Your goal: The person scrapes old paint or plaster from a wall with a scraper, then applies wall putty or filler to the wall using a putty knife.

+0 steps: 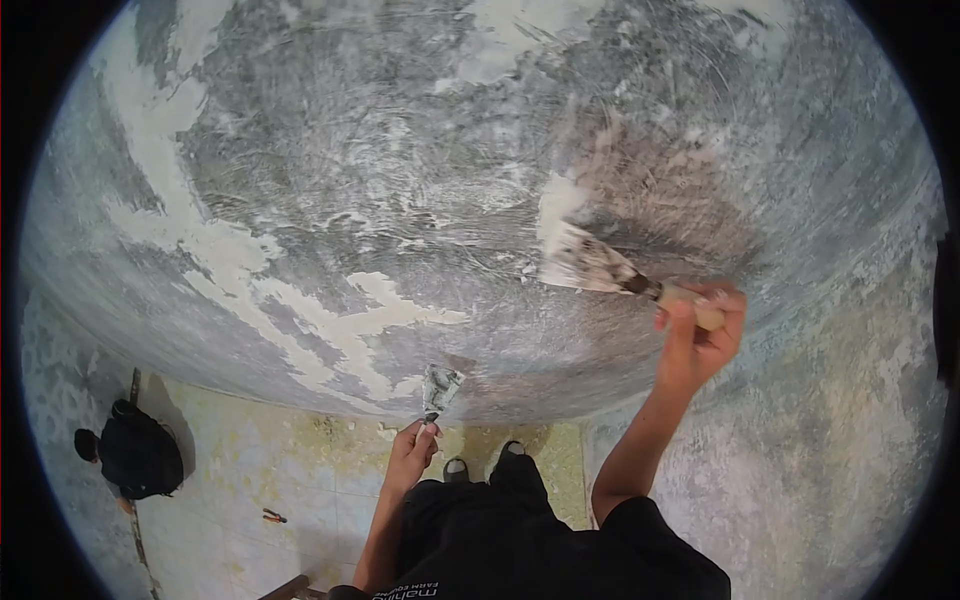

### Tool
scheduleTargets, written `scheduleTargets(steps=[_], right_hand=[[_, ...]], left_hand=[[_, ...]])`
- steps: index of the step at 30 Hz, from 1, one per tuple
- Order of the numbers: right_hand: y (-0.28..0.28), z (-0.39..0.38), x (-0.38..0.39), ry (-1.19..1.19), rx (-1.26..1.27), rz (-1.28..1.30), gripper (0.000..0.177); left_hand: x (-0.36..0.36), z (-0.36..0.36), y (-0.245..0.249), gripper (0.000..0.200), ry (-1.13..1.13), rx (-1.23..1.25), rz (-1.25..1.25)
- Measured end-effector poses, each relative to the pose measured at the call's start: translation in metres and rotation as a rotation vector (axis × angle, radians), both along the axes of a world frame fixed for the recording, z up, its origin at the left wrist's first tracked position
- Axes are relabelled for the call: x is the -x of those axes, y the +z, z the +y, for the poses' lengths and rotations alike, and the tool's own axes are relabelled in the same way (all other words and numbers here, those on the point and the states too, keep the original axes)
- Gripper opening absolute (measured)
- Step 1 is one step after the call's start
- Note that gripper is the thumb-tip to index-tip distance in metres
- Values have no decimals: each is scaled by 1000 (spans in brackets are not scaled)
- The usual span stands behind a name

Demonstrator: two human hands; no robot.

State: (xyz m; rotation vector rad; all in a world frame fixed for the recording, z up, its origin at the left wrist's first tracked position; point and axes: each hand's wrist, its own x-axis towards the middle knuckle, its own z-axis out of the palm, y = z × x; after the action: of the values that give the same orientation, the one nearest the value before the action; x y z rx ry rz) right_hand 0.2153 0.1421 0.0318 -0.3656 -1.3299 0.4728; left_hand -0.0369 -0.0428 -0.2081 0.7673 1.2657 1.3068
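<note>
My right hand (pixel 705 325) is closed round the pale handle of a wide putty knife (pixel 595 262). Its blade, smeared with white and brown, lies at the grey wall (pixel 400 190) beside a fresh white patch (pixel 558 205). Lower down, my left hand (pixel 412 448) grips a smaller scraper (pixel 441 388) by its dark handle, blade pointing up and coated with whitish filler. White filler streaks (pixel 225 255) run across the left part of the wall.
A person in dark clothes (pixel 140 450) is low on the floor at the left, near a long thin bar (pixel 140 545). A tool with orange and black handles (pixel 274 516) lies on the stained floor (pixel 225 430). A wooden piece (pixel 288 588) shows at the bottom edge.
</note>
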Motion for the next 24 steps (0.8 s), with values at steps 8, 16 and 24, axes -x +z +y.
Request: scheduleTargets(steps=[8, 16, 24], right_hand=[[6, 16, -28, -273, -42, -32, 22], [23, 4, -4, 45, 33, 118, 21], [20, 10, -26, -373, 59, 134, 23]], left_hand=[[-2, 1, 7, 27, -32, -6, 13], [-5, -1, 3, 28, 5, -29, -18], [-8, -1, 20, 27, -42, -48, -55]])
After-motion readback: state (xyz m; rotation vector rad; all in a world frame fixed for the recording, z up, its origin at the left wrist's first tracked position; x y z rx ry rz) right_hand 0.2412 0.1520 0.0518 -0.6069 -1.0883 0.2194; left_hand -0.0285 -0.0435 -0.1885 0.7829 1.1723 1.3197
